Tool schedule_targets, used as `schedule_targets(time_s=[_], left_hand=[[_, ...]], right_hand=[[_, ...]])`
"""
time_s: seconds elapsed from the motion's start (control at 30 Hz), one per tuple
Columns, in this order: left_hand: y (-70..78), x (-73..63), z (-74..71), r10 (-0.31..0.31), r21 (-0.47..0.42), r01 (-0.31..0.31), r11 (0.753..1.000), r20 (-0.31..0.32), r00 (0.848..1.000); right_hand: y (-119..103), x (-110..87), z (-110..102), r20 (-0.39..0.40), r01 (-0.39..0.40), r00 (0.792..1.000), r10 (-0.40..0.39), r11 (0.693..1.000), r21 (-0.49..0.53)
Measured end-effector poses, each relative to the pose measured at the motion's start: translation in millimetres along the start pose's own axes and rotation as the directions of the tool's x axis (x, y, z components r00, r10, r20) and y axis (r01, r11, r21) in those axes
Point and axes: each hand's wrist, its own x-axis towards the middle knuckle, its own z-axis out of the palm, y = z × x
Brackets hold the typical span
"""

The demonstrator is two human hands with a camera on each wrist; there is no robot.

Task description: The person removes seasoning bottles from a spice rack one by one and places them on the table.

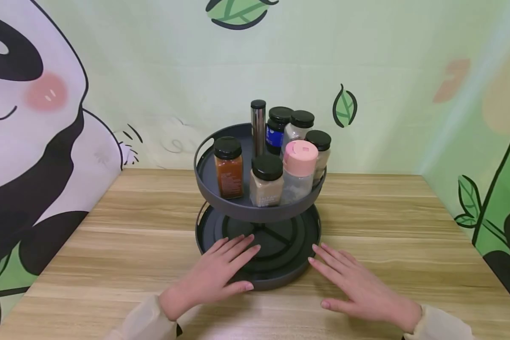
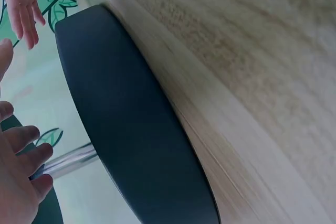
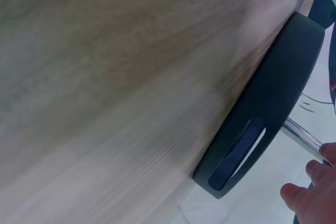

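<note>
A dark two-tier round rack (image 1: pixel 261 215) stands mid-table, its lower tray (image 1: pixel 276 281) holding nothing. On the upper tier stand an orange-brown spice jar (image 1: pixel 229 174), a beige spice jar (image 1: pixel 266 186), a pink-capped shaker (image 1: pixel 299 163), a blue-labelled jar (image 1: pixel 275 134), two more black-lidded jars and a slim silver cylinder (image 1: pixel 258 125). My left hand (image 1: pixel 216 271) is spread, fingers extended over the lower tray's front left. My right hand (image 1: pixel 357 285) has its fingers extended beside the tray's right edge. Neither hand holds anything; whether they touch the tray cannot be told.
The wood-grain table (image 1: pixel 131 255) stretches out on both sides of the rack. Behind it hangs a pale green backdrop (image 1: pixel 386 71) with leaf drawings and a panda (image 1: pixel 21 141) at the left.
</note>
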Motion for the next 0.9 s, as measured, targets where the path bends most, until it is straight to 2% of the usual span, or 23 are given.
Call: schedule_targets(time_s=[0.2,0.4,0.53,0.73,0.9], left_hand=[[-3.1,1.0,-2.5,0.0,0.006,0.001,1.0,-0.115,0.993],[-7.3,1.2,-4.2,0.011,-0.018,-0.015,1.0,-0.229,0.973],[-12.2,-0.1,-3.6,-0.016,-0.035,0.008,0.999,-0.256,0.967],[-19.1,-1.8,-4.1,-0.09,-0.096,0.067,0.993,-0.247,0.965],[-23.5,-2.9,-5.5,-0.127,-0.131,0.094,0.987,-0.265,0.956]], right_hand=[[0,0.7,-1,-0.003,-0.008,1.0,0.008,1.0,-0.006],[0,1.9,-4,-0.006,-0.005,1.0,0.005,1.0,-0.014],[1,3.1,-6,-0.001,-0.009,1.0,0.009,1.0,-0.009],[2,3.8,-8,0.017,-0.014,1.0,0.014,1.0,0.009],[3,5.6,-10,0.009,-0.007,1.0,0.007,1.0,0.011]])
